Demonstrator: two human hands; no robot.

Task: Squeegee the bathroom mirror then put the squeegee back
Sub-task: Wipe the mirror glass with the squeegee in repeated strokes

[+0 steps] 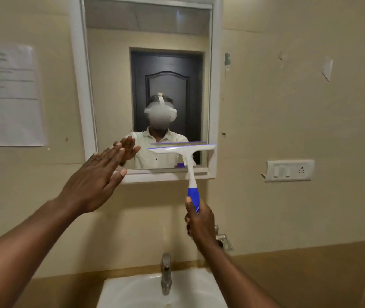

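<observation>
A white-framed mirror [110, 63] hangs on the beige wall ahead. The squeegee [182, 150] has a white head with a blue-edged blade and a blue-and-white handle. Its blade lies level against the lower right part of the glass. My right hand [199, 221] is closed around the bottom of the handle, below the mirror's frame. My left hand [97, 178] is flat with fingers stretched out, at the mirror's lower left corner, fingertips by the glass; I cannot tell if they touch it. The mirror reflects both hands and a person in a pale shirt.
A white sink [137, 290] with a metal tap [166, 274] stands directly below. A paper notice [8, 94] is stuck on the wall at left. A switch and socket plate [288, 171] sits on the wall at right. A metal fitting [223, 240] shows behind my right wrist.
</observation>
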